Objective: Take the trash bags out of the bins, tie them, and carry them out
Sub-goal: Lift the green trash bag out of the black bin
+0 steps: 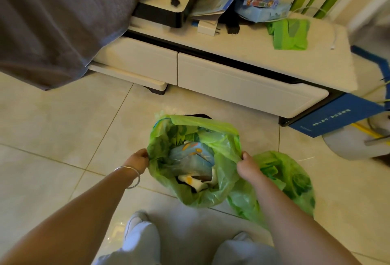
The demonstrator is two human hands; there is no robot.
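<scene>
Left hand [138,160]: curled on the left edge of the open bag's mouth, pinching the plastic; silver bangle [130,177] on the wrist.
Right hand [247,164]: fingers closed on the right edge of the same mouth, pulling it wide.
Floor [52,142]: pale glossy tiles, carrying bags and feet.
Bed [52,17]: top left, draped in grey cover reaching near the floor.
Low cabinet [242,87]: white, two drawers, beyond the bags; cluttered top with blue packets and papers.
Open trash bag [196,197]: green, centre of the floor, held between both hands; mouth spread, blue wrapper and white scraps inside; a dark rim just behind its far edge, possibly a bin.
Second trash bag [295,182]: green, on the floor just right of the first, touching it, partly behind the right forearm.
Folded green bags [289,34]: on the cabinet top, right side.
Shoes [135,222]: white, bottom centre, near the bags.
</scene>
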